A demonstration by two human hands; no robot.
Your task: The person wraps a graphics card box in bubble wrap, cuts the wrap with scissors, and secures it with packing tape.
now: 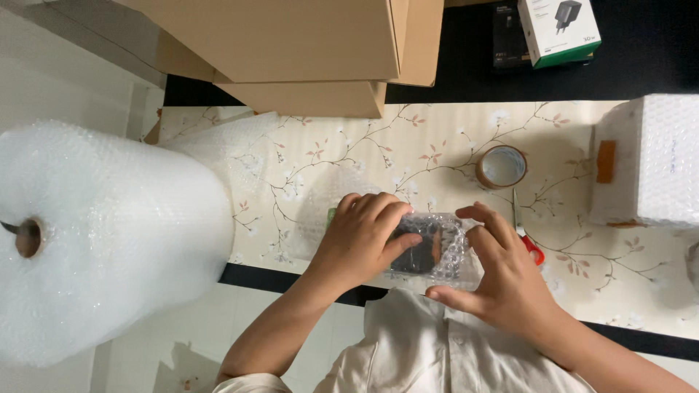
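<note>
Both hands grasp a small dark box (422,247) half-wrapped in bubble wrap: left hand (360,244) pressing the top, right hand (502,280) cupping the side. The box sits just below-left of the tape roll (502,167). Wrapping step appears underway; closing it calls for tape.

Bubble-wrap roll (109,240) sits at the desk's (437,138) left end, its sheet (240,156) trailing right onto the desk. Cardboard boxes (291,51) lie behind, at the far edge. Small box (559,30) lies far right behind. Tape roll (502,167) is right of centre, scissors (526,231) just in front of it. Wrapped parcel (648,160) is at the right end. Left hand (360,244) and right hand (502,273) hold a wrapped item (429,247) between them at the near edge.
</note>
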